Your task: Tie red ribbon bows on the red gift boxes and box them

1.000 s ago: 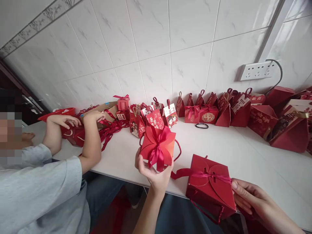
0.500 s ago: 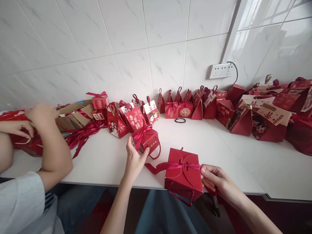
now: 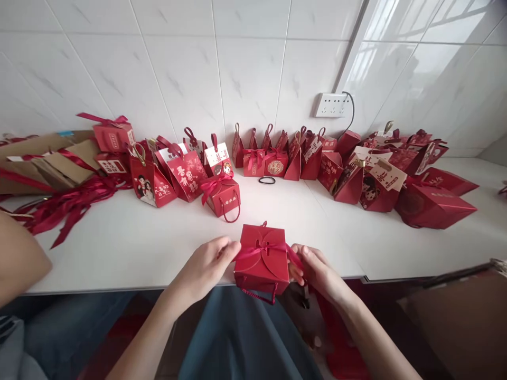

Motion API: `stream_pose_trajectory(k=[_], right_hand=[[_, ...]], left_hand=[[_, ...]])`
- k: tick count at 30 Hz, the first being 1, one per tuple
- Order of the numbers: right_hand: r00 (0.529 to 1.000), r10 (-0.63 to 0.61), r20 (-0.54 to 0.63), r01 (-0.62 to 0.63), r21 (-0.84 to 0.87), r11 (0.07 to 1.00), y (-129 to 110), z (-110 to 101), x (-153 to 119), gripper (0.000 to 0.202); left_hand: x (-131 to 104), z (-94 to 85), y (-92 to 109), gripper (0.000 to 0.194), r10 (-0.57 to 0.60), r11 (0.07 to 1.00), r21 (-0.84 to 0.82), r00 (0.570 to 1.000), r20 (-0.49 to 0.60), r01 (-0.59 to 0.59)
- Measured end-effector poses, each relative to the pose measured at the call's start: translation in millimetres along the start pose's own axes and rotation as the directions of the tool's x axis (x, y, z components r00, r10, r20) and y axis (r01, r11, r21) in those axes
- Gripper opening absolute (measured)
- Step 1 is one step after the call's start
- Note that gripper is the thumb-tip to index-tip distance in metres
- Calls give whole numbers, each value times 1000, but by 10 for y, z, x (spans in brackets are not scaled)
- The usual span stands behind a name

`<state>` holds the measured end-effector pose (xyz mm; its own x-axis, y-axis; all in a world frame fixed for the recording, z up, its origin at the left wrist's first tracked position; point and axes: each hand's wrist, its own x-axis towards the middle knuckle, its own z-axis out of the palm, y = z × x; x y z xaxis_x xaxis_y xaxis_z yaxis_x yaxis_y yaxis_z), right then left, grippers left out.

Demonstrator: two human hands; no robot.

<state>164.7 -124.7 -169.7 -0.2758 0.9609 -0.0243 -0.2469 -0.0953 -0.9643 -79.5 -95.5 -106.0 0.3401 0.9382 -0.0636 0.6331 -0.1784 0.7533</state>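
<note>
A red box (image 3: 263, 274) with folded petal flaps and a rope handle sits at the table's front edge. Across its top runs a pink-red ribbon (image 3: 273, 247), knotted once in the middle. At the box's left side my left hand (image 3: 212, 264) pinches one ribbon end between thumb and fingers. The other end is pinched by my right hand (image 3: 312, 269) at the right side. Behind and left stands a smaller red box (image 3: 226, 200) with a tied bow and rope handle, touched by neither hand.
Red gift boxes (image 3: 188, 174) line the wall. A heap of loose ribbons (image 3: 75, 206) and brown cardboard (image 3: 75, 166) lie left, near another person's arm (image 3: 24, 258). A black band (image 3: 266, 180) lies mid-table. A socket strip (image 3: 331, 105) is on the wall.
My left hand has left the smaller box and taken the ribbon's left end. The view has shifted right, and less of the other person shows.
</note>
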Motion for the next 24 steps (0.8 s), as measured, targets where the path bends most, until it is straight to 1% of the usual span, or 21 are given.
stream_pose_trajectory(k=[1,2,3,5,7,9,12,14,16,19,20,22,24], right_hand=[[1000,14,-7,-14,-4,1000,-35,29,-19,45],[999,31,-23,-31,-14,999,-77,64,-40,44],[998,44,-46,-45,-28,999,-124,100,-61,43],[993,54,-102,-61,-67,996,-221,161,-105,41],[988,40,-149,-56,-105,993,-298,186,-136,40],[986,22,-167,-42,-119,992,-333,163,-141,40],[988,50,-145,-61,-71,996,-316,62,-110,42],[990,82,-111,-88,-53,995,-302,-14,-92,44],[992,94,-85,-103,-103,989,-339,-63,-97,45],[996,36,-85,-59,-287,956,-521,-45,-138,44],[997,-9,-79,-19,-352,936,-602,-13,-148,42],[994,-107,-31,84,-434,897,-750,78,-144,36],[986,-162,45,164,-459,873,-838,178,-102,32]], left_hand=[[-50,1,27,47,-25,1000,-11,994,106,26],[-78,5,42,47,-37,998,-36,982,183,44],[-87,15,51,45,-34,995,-80,972,232,54],[-77,58,53,42,-1,980,-193,964,265,54],[-57,141,36,42,34,956,-291,970,239,38],[-46,254,-5,45,62,921,-388,980,189,16],[-41,414,-93,47,58,834,-552,993,102,8],[-42,464,-130,46,53,784,-621,997,61,-4],[-51,451,-123,46,65,774,-633,995,81,1],[-88,351,-43,46,76,830,-557,984,163,28],[-105,313,-9,46,72,856,-516,980,185,35],[-137,252,51,45,60,898,-437,974,217,42],[-156,213,92,44,48,922,-384,968,245,52]])
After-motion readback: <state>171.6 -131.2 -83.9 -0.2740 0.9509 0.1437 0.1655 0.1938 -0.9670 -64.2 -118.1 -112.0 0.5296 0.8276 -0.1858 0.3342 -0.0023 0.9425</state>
